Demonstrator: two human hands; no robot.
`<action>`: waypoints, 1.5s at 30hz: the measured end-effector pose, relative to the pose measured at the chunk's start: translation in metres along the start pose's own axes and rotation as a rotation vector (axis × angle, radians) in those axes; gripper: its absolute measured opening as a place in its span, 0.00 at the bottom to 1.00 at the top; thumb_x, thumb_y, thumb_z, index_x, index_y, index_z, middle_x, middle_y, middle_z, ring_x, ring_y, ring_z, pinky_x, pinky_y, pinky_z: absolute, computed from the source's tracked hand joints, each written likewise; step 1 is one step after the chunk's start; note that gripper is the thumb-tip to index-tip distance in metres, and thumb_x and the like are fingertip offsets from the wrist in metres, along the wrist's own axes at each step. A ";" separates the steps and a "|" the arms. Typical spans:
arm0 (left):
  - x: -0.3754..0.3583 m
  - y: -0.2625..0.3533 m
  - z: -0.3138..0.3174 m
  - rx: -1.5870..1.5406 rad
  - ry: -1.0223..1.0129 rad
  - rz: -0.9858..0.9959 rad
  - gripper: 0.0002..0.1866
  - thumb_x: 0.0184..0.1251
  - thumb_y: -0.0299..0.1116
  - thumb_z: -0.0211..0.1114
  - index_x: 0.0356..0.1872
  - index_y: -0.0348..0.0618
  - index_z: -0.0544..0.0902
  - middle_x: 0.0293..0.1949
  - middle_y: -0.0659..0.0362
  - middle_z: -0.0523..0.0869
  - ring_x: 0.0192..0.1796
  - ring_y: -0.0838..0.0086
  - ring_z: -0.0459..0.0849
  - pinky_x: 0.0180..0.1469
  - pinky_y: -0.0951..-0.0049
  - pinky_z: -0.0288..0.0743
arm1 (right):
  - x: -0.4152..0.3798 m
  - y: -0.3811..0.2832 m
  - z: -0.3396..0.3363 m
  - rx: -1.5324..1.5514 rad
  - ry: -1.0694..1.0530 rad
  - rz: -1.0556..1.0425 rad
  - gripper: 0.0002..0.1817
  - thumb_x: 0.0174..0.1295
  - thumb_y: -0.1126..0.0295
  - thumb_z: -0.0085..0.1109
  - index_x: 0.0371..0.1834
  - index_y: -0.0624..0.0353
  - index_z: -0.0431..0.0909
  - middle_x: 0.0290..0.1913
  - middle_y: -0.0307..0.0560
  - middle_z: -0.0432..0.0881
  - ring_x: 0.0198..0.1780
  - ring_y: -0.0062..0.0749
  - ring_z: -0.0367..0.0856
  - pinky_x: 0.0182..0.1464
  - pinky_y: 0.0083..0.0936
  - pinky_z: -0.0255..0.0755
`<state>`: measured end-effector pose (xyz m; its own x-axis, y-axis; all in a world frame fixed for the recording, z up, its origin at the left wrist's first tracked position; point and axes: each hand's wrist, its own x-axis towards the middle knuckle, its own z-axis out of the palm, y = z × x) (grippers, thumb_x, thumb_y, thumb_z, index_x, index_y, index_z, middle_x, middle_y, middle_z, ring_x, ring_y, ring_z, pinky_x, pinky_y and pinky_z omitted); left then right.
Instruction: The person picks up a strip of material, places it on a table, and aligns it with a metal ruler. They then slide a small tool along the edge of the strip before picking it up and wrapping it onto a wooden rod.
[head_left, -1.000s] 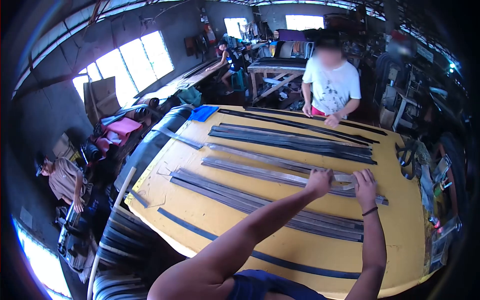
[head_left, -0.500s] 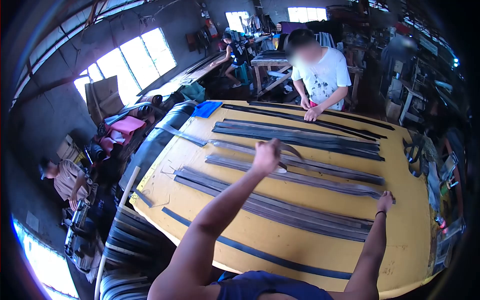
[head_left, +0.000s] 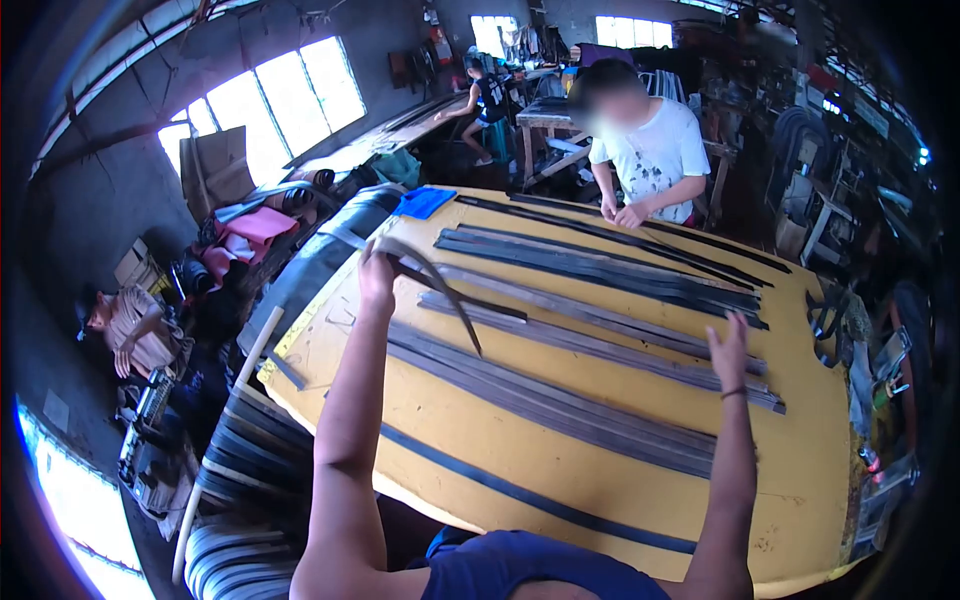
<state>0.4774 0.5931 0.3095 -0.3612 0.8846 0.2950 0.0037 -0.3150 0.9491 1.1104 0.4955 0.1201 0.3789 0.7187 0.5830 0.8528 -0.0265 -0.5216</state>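
At the left of the table, my left hand is closed on a dark, leather-like strip that arcs over and hangs to the right. A second dark length stretches from near the same hand toward the middle. My right hand is raised over the right ends of the rows, fingers apart and holding nothing. Beneath the hands lie long brown-grey strips side by side, with another wide bundle nearer me. A single dark strip runs along the near side.
The yellow table carries black strips at its far half and a blue cloth at the corner. Across it, a person handles narrow black strips. Rolled material borders the left edge; two other people are farther off.
My left hand has swung left, carrying the curved strip. My right hand has let go of the strip ends at the right and moved up and left, fingers now spread.
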 end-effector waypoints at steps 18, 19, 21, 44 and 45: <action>-0.032 0.000 0.046 0.756 -0.336 0.919 0.09 0.53 0.26 0.61 0.38 0.44 0.79 0.36 0.52 0.85 0.47 0.57 0.83 0.56 0.54 0.68 | -0.021 -0.404 -0.106 0.298 -0.122 -0.550 0.12 0.59 0.75 0.63 0.46 0.62 0.79 0.41 0.56 0.84 0.42 0.52 0.83 0.42 0.34 0.76; -0.019 -0.021 0.035 0.777 -0.318 0.941 0.10 0.52 0.25 0.61 0.37 0.45 0.80 0.36 0.53 0.84 0.47 0.56 0.82 0.55 0.56 0.69 | -0.028 -0.400 -0.120 0.191 -0.124 -0.578 0.13 0.56 0.78 0.62 0.46 0.62 0.79 0.43 0.56 0.82 0.43 0.56 0.82 0.43 0.38 0.76; 0.008 -0.065 0.013 0.827 -0.320 0.923 0.09 0.51 0.25 0.61 0.36 0.46 0.80 0.36 0.54 0.83 0.47 0.57 0.82 0.55 0.56 0.69 | -0.043 -0.389 -0.140 -0.050 -0.158 -0.540 0.16 0.54 0.80 0.61 0.47 0.59 0.79 0.45 0.55 0.82 0.43 0.57 0.81 0.44 0.42 0.76; 0.110 -0.272 0.035 0.741 -0.864 0.530 0.13 0.64 0.39 0.61 0.45 0.45 0.82 0.39 0.47 0.86 0.46 0.49 0.85 0.50 0.51 0.78 | -0.099 -0.454 -0.191 -0.676 -0.159 -0.185 0.15 0.67 0.82 0.50 0.55 0.66 0.78 0.43 0.60 0.80 0.45 0.53 0.82 0.47 0.36 0.75; 0.109 -0.278 0.028 0.760 -0.807 0.537 0.13 0.64 0.39 0.60 0.44 0.45 0.82 0.39 0.47 0.86 0.46 0.49 0.85 0.50 0.51 0.78 | -0.098 -0.459 -0.186 -0.690 -0.121 -0.212 0.15 0.67 0.83 0.50 0.55 0.65 0.78 0.42 0.60 0.80 0.45 0.53 0.83 0.47 0.35 0.75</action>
<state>0.4631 0.7863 0.0812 0.5318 0.7487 0.3958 0.6129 -0.6628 0.4301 0.7484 0.3082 0.4179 0.1718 0.8276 0.5343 0.9510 -0.2808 0.1292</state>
